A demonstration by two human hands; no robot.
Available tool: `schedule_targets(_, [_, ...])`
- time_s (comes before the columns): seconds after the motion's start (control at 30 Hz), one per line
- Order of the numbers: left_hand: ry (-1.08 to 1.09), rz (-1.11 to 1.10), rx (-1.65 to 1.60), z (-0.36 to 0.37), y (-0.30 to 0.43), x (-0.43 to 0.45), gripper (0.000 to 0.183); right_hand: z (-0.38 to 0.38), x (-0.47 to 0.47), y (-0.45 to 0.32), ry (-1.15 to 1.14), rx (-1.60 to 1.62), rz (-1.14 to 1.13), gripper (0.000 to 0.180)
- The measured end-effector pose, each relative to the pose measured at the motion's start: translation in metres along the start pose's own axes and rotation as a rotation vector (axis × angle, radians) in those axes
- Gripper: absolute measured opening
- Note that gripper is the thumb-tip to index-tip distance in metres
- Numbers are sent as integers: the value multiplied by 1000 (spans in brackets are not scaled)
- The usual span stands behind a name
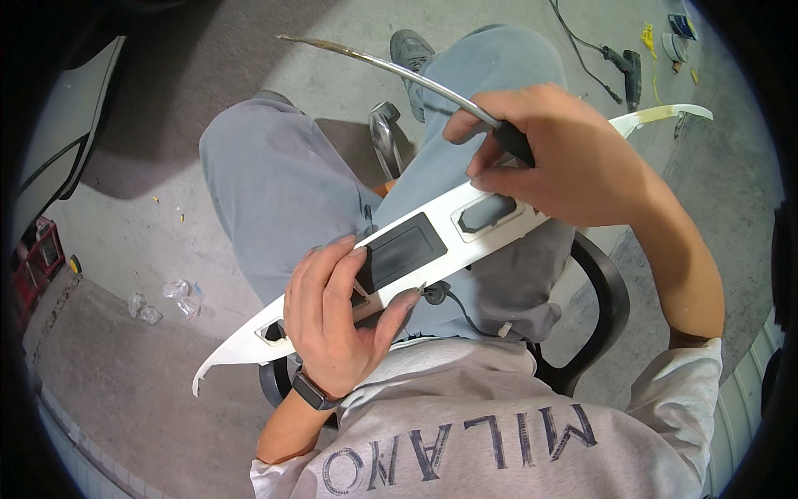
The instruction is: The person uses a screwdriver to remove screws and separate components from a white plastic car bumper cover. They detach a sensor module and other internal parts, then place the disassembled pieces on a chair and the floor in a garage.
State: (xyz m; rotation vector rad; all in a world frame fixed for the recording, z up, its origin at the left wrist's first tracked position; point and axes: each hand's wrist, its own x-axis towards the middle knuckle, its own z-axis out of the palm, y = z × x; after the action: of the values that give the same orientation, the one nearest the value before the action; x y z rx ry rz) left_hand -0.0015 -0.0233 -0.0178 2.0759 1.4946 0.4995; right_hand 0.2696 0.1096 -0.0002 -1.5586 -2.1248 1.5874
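A long white vehicle trim panel [430, 268] lies slantwise across the lap. It has a dark rectangular insert [405, 249] in its middle and oval cutouts towards its ends. My left hand [336, 305] grips the panel left of the insert, thumb on the lower edge. A round black part on a cable [438, 292] hangs beside that thumb, with a pale connector [504, 329] on the cable. My right hand [561, 156] holds a long metal-shafted tool [430, 86] by its black handle, its brownish tip pointing up and left. Beneath that hand, part of the panel is hidden.
Black chair armrests [614, 293] flank the body. On the floor are a corded gun-shaped tool [631, 78], a roll of tape [674, 48], yellow cord [648, 40] and crumpled clear plastic bags [181, 296]. A vehicle part [68, 125] and red crate [40, 265] stand left.
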Motion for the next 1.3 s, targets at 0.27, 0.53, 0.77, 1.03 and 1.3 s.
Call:
schedule_targets(0.27, [-165, 79, 131, -6, 8, 19, 75, -2, 9, 1, 8, -113, 31, 27])
schedule_targets(0.53, [-758, -247, -370, -51, -31, 97, 31, -70, -47, -74, 343, 547, 156, 44])
schedule_targets(0.77, [-1057, -460, -603, -42, -53, 134, 40, -55, -114, -46, 356, 275, 101, 61])
schedule_targets(1.03, [-945, -273, -642, -42, -36, 132, 40, -45, -141, -25, 342, 218, 48, 53])
schedule_targets(1.3, [-894, -129, -853, -37, -51, 128, 50, -60, -132, -35, 310, 421, 168, 53])
